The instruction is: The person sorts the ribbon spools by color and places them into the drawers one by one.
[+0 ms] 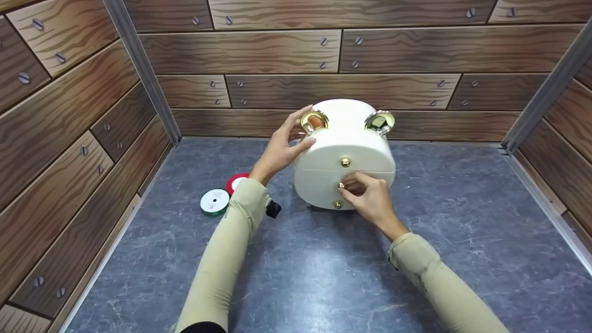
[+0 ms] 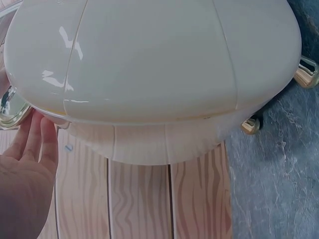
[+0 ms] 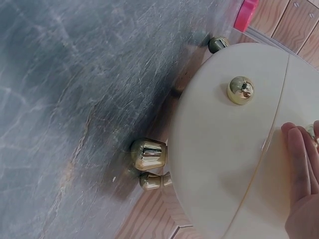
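A glossy white box [image 1: 344, 134] with a rounded drawer front stands ahead of me, two shiny gold ears on its top. Three gold knobs run down its front, and seams divide it into drawers. My right hand [image 1: 370, 199] pinches the middle knob [image 1: 341, 185] between thumb and fingers. Below it, the bottom knob [image 3: 240, 90] is free. My left hand [image 1: 282, 145] grips the box's upper left side around the left gold ear [image 1: 314, 122], thumb toward the front. In the left wrist view its fingers [image 2: 35, 137] lie along the box edge.
Left of the box, a white-faced spool with a green edge [image 1: 215, 202] lies beside a red spool [image 1: 236, 181], partly behind my left sleeve. Gold feet [image 3: 148, 154] hold the box above the dark marbled surface. Wood-patterned walls [image 1: 277, 51] enclose the back and sides.
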Tool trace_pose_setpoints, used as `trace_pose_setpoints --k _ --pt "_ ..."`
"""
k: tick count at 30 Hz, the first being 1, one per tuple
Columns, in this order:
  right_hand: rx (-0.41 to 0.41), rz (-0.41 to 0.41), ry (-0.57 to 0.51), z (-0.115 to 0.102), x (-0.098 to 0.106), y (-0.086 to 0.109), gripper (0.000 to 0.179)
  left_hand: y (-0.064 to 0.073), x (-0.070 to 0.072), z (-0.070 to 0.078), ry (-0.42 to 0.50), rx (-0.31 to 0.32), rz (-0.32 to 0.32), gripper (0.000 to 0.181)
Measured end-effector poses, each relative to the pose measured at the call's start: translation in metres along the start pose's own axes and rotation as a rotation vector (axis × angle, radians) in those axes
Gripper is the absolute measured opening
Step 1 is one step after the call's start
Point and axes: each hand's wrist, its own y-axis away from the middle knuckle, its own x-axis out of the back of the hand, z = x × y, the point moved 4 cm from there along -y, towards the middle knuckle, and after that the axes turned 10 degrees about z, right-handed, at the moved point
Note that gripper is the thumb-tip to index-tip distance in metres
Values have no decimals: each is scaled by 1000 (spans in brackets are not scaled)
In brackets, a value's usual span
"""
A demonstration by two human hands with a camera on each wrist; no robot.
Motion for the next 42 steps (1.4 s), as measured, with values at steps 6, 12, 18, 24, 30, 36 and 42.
trace_pose_setpoints --k 6,12,18,24,30,36,42 --pt "-11 -8 -10 0 2 3 13 1 -1 0 4 14 4 73" --pt "4 -3 -21 -1 3 4 13 1 -1 1 0 13 -1 72" --pt "12 -1 -26 -2 3 5 16 0 1 -1 -19 3 -6 70" --pt "-12 -11 -44 -3 5 9 17 1 0 -1 -26 14 -14 70" --pt "-15 -3 -44 -6 5 11 16 1 -1 -1 -22 17 -8 71" --pt "-22 10 -26 -8 6 16 18 1 -4 1 -8 30 2 71" --pt "-1 -5 -39 -11 8 19 18 1 -2 -1 -23 26 3 71"
